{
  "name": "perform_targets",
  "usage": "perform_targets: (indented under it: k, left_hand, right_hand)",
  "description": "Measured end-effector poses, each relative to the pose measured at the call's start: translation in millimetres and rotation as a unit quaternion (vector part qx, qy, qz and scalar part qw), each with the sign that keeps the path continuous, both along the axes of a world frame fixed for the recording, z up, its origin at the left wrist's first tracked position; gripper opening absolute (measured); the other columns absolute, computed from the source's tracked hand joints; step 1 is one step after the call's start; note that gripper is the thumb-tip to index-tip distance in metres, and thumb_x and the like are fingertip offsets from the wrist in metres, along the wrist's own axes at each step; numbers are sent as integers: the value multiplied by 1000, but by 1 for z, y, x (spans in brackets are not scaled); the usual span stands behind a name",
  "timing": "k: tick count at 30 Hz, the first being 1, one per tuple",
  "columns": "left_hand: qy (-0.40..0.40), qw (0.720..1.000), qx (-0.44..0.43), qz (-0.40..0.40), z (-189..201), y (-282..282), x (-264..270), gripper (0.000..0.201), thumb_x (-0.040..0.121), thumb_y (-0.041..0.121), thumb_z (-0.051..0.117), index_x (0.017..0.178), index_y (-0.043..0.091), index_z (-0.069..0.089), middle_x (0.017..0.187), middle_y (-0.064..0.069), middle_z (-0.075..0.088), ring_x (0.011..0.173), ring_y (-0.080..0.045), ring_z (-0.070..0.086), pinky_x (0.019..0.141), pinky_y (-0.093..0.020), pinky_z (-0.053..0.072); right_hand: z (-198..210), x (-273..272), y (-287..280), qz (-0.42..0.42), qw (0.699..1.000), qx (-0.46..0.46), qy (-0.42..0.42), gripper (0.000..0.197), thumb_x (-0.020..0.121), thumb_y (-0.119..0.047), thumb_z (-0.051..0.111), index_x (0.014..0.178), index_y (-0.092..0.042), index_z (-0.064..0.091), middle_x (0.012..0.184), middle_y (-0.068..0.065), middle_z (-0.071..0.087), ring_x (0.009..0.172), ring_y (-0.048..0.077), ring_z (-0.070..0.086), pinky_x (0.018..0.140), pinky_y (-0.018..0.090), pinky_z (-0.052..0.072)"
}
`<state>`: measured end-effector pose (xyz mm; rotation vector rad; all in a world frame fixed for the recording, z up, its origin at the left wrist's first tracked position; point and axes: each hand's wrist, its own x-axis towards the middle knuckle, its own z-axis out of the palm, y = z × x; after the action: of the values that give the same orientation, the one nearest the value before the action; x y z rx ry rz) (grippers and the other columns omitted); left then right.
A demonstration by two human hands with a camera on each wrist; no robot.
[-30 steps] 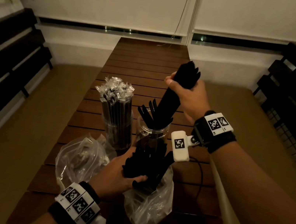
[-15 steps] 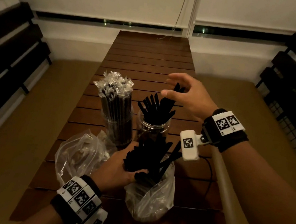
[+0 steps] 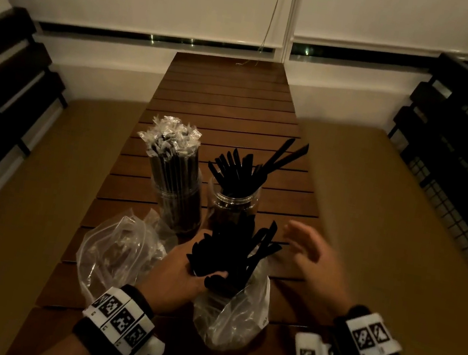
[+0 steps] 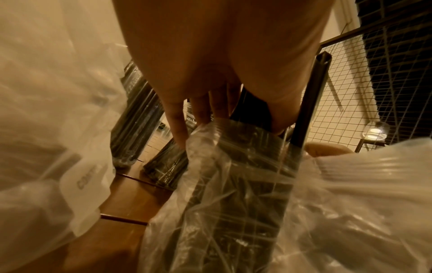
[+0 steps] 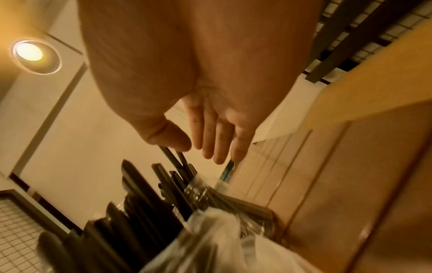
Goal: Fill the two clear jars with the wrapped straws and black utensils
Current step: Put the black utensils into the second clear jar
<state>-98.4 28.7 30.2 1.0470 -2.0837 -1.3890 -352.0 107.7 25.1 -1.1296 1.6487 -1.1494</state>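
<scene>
Two clear jars stand mid-table. The left jar [image 3: 181, 209] is packed with wrapped straws [image 3: 172, 143]; the right jar [image 3: 232, 207] holds black utensils [image 3: 242, 172], two of them leaning far right. My left hand [image 3: 190, 271] grips a bundle of black utensils [image 3: 233, 251] sticking up out of a clear plastic bag [image 3: 235, 315]. In the left wrist view the fingers [image 4: 177, 127] curl round the bag's top [image 4: 233, 147]. My right hand [image 3: 307, 250] is open and blurred, just right of that bundle, holding nothing; the right wrist view shows its straight fingers [image 5: 210, 140] above the utensils [image 5: 145, 203].
A second crumpled clear bag [image 3: 120, 248] lies left of my left hand. The slatted wooden table [image 3: 226, 99] runs away toward the wall. Tan bench cushions [image 3: 389, 217] flank it, with dark slatted and wire-grid backs on both sides.
My right hand let go of a fistful of utensils into the right jar, then drew back and down toward the bundle in the bag. The left hand kept its grip.
</scene>
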Motion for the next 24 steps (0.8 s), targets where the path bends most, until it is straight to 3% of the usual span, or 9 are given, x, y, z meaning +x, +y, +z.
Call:
perform_targets:
  k: [4,8,11,15,19,22,24]
  left_hand:
    - [15,1000,10,1,0,1,3,40,83,16,76,110,35,55,107,10,68,100,-8,68,87,-31,56]
    - [18,1000,4,1,0,3,4,37,84,16,75,110,32,55,106,12,67,98,-7,67,86,-28,55]
    - [7,1000,-11,-1,0,3,3,34,84,19,75,110,28,54,103,12,66,94,-7,67,81,-27,56]
    - [0,1000,-18,-2,-1,1,2,33,84,21,75,110,23,55,101,6,66,93,-11,67,83,-38,57]
    - [12,1000,-27,-6,-3,0,0,35,84,24,74,113,30,55,106,11,65,99,-5,66,88,-32,57]
    - [21,999,-24,-8,-3,-2,-1,37,85,22,75,116,29,55,108,11,66,101,-5,66,87,-26,56]
    - [30,999,-14,-7,-3,-2,-1,37,85,20,75,115,27,55,107,10,67,100,-6,66,86,-25,56]
  right_hand:
    - [-12,18,10,17,999,3,-43,66,93,16,46,142,-28,42,145,-12,49,130,-1,49,107,30,46]
    - [10,7,-19,-86,993,-52,-64,42,104,-12,45,143,-27,44,150,-6,47,136,12,48,115,39,40]
    - [50,-13,-62,-110,990,-78,-33,44,104,-28,45,147,-25,39,154,3,42,138,21,47,115,44,39]
    - [92,-22,-106,-12,988,-91,124,55,99,-45,51,150,-37,30,152,1,45,136,20,47,112,45,39]
    - [108,-9,-133,90,957,-108,253,45,104,-36,45,149,-32,39,148,0,52,134,18,50,107,32,38]
    - [106,3,-142,168,924,-74,336,40,106,-33,42,146,-30,46,144,1,56,130,19,53,107,33,43]
    - [103,9,-143,221,904,-30,364,43,105,-35,42,148,-29,42,150,1,50,136,21,48,110,34,39]
